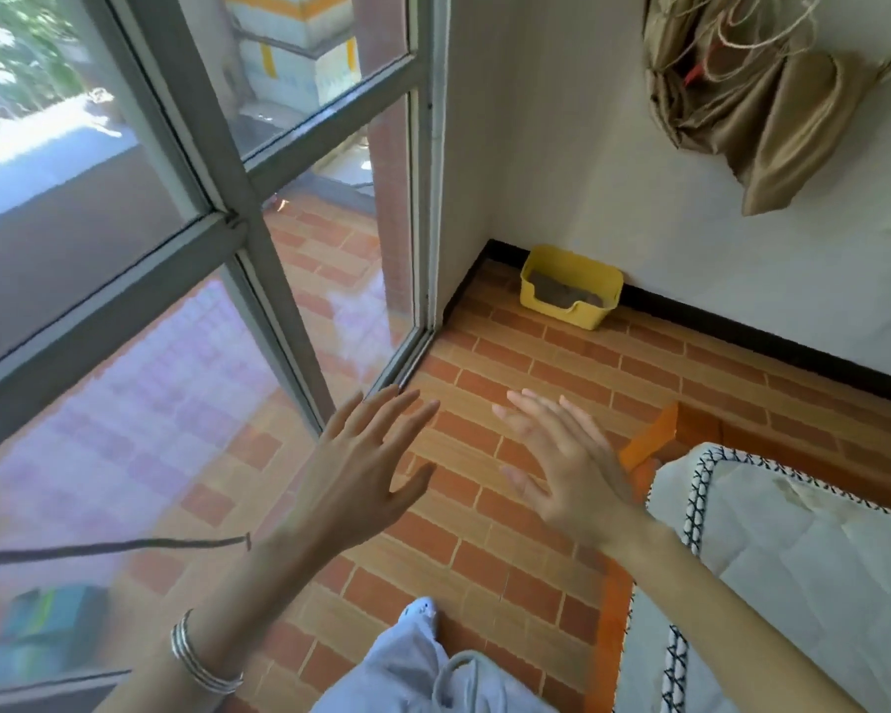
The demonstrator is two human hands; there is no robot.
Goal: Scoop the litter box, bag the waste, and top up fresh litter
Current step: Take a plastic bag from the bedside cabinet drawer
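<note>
Left hand (359, 473), right hand (567, 463), fingers (384, 410) straight, far from yellow litter box (542, 308)

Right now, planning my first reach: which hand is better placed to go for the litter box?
Likely the right. The right hand lines up with the yellow litter box in the corner; the left hand hangs nearer the glass door. Both are open and empty.
</note>
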